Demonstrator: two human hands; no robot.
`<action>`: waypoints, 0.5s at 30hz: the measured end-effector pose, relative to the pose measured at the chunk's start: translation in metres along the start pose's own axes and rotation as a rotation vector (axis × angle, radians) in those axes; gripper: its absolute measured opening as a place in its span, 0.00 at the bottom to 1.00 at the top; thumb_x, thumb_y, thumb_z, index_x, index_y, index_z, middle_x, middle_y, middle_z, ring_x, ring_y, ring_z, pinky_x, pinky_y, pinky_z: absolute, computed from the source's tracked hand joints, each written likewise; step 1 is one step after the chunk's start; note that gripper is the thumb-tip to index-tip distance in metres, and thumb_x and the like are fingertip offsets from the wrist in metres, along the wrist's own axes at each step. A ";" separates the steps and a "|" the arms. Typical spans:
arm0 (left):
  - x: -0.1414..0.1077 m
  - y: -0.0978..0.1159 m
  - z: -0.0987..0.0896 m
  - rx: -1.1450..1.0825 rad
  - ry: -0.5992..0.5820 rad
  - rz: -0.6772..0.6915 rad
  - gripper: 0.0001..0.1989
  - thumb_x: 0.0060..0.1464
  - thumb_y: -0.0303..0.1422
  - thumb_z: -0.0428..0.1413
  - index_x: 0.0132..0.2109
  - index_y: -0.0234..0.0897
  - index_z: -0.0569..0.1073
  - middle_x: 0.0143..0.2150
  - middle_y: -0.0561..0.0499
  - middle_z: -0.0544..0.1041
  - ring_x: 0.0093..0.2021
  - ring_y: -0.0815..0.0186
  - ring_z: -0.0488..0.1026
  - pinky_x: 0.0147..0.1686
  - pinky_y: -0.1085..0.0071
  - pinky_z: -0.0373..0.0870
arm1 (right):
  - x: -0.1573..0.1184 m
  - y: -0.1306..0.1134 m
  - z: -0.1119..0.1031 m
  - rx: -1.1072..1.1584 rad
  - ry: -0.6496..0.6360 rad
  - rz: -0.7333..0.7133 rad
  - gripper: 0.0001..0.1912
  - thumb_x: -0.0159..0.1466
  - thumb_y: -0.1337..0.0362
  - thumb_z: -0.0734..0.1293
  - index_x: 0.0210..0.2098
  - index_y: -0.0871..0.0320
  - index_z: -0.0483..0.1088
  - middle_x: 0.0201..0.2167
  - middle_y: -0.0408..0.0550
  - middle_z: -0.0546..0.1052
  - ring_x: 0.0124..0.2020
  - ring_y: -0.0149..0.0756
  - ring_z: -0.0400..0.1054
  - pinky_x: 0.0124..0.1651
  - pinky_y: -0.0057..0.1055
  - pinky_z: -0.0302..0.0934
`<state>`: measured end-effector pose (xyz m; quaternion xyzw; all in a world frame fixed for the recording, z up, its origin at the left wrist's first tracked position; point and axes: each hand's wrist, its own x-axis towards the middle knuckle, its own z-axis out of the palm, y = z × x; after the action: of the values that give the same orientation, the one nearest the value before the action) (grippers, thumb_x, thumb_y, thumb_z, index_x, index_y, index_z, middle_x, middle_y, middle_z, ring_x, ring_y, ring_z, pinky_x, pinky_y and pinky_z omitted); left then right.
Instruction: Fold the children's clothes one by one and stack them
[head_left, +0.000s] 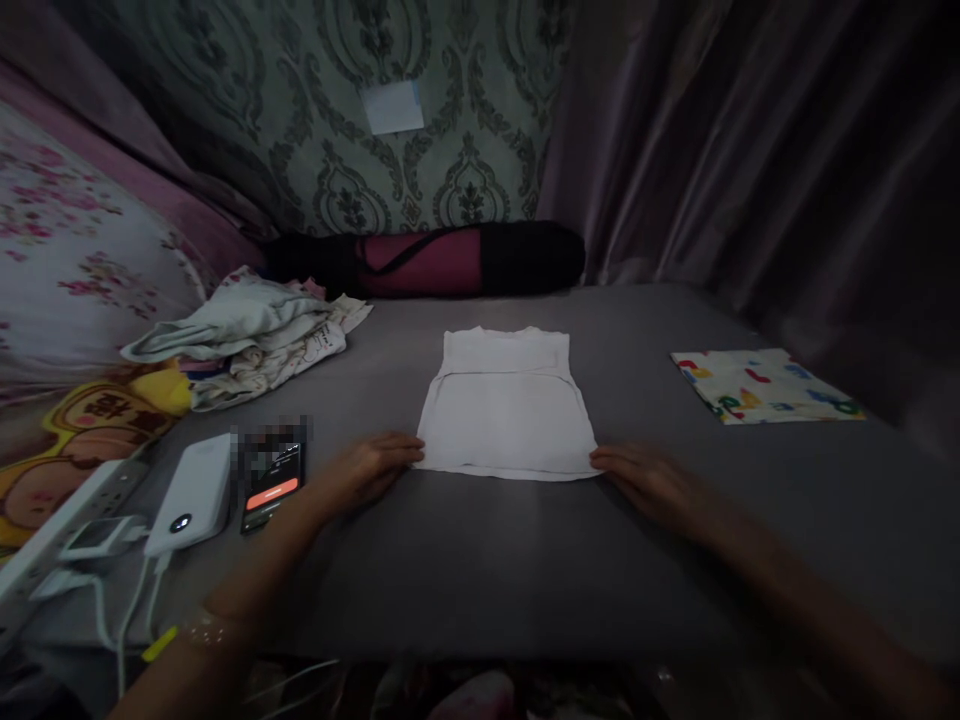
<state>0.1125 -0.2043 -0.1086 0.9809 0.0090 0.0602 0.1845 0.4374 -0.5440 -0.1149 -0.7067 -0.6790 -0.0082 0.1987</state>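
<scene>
A small white shirt (510, 420) lies flat on the grey surface in front of me, with its narrower end away from me and its wide edge nearest me. A fold line crosses its upper part. At the near left corner, my left hand (379, 462) pinches the cloth between closed fingers. The near right corner is pinched the same way by my right hand (645, 475). Both thumbs are only partly visible.
A patterned folded cloth (765, 385) lies to the right. On the left are a clothes pile (255, 335), a phone (276, 485), a white power bank (193, 495) and a power strip (71, 520) with cables. A long black-and-maroon bag (427, 262) rests against the back wall.
</scene>
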 end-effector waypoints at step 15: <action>0.028 0.021 -0.019 -0.330 0.321 -0.396 0.18 0.61 0.45 0.47 0.45 0.41 0.75 0.41 0.48 0.80 0.41 0.62 0.75 0.40 0.69 0.72 | 0.023 0.002 -0.016 0.150 0.056 0.219 0.15 0.65 0.62 0.58 0.46 0.49 0.73 0.44 0.45 0.79 0.42 0.41 0.75 0.45 0.36 0.70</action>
<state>0.1379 -0.2154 -0.0802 0.8948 0.2191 0.1778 0.3460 0.4450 -0.5268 -0.0943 -0.7592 -0.5908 0.0446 0.2696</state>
